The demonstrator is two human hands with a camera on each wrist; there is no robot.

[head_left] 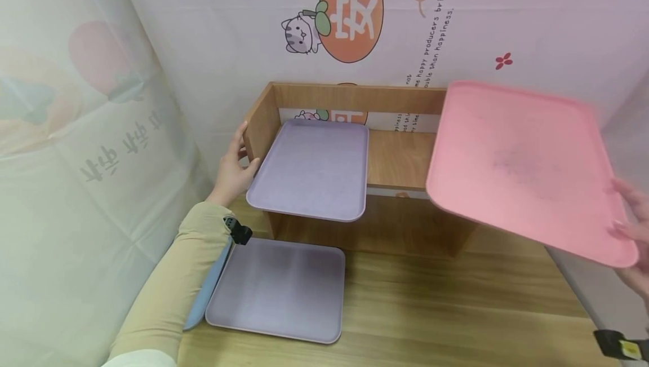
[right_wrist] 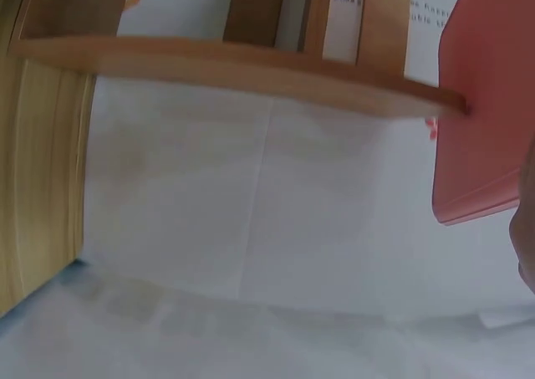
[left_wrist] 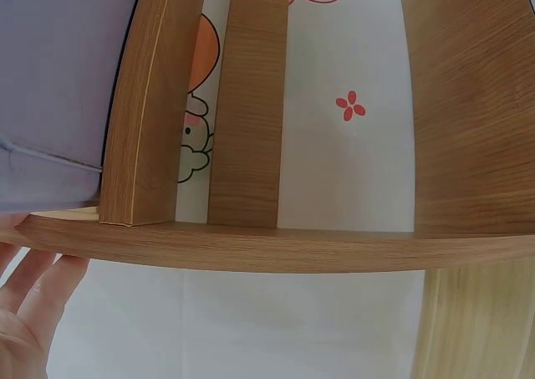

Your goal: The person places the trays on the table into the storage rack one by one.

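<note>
A wooden shelf stands on the desk against a wall printed with a cat and an orange. A lilac tray lies on the shelf's left half, its front edge jutting past the board. A second lilac tray lies flat on the desk below, with a blue tray peeking out at its left, mostly hidden by my sleeve.

My right hand is cut off by the frame edge; its fingers curl round the near corner of the pink tray, which hangs tilted in the air before the shelf's right half, covering it.

My left hand rests with fingers straight against the shelf's left wall, thumb touching the upper lilac tray's edge.
</note>
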